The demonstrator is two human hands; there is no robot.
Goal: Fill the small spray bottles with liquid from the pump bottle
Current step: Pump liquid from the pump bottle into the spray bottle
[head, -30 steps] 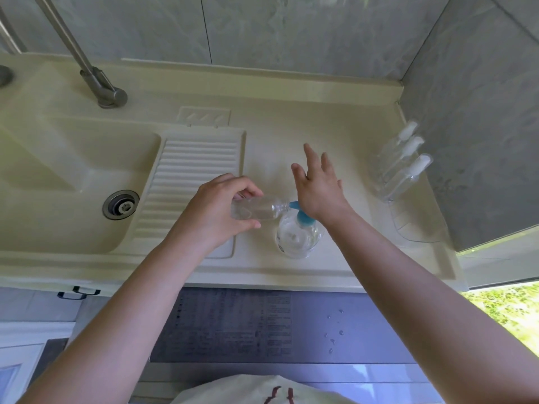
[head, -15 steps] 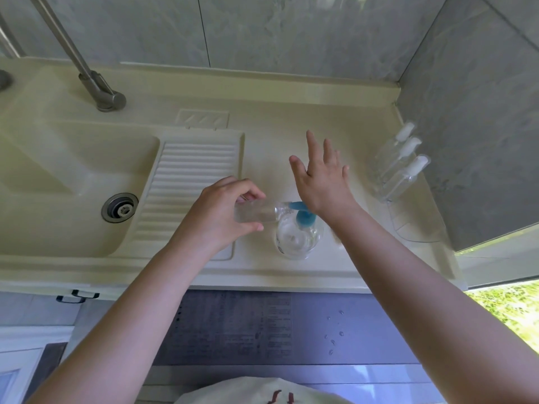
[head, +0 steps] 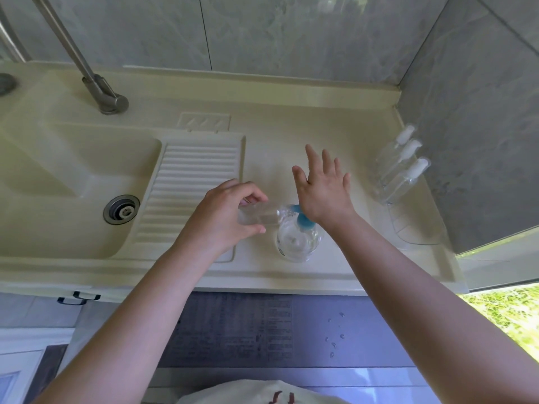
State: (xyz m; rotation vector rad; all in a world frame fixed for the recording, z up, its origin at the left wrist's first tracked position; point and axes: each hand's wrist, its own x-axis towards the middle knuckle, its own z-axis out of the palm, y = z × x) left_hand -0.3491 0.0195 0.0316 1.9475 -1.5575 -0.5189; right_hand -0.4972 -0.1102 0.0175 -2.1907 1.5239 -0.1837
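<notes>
Clear small bottle (head: 258, 217) still pinched sideways by left hand (head: 224, 217), right hand (head: 323, 189) fingers spread, heel lifted higher off blue pump (head: 302, 218) than before, three bottles (head: 401, 167) at 3 o'clock.

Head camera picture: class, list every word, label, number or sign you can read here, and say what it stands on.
Nothing can be read.
Dark panel below the counter: rows of print, too small and blurred.
Pump bottle: a label at its edge, illegible.
White cloth at the bottom: a red mark, cut off.
Three spray bottles: no print visible.
</notes>
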